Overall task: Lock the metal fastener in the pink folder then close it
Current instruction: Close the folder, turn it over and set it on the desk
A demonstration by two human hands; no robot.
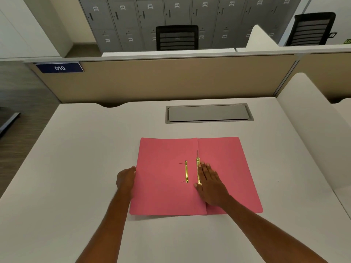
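A white desk (pixel 76 149) fills the lower view, with a grey cable hatch (pixel 209 113) set into it at 12 o'clock. Behind runs a beige partition (pixel 171 80), bearing a blue sign (pixel 59 67) marked 010 at 10 o'clock. Beyond it, grey numbered lockers (pixel 190 14) line the far wall, with one black mesh chair (pixel 177 37) at 12 o'clock and another (pixel 311 29) at 1 o'clock. Dark wood-look floor (pixel 20 92) shows at 9 o'clock.
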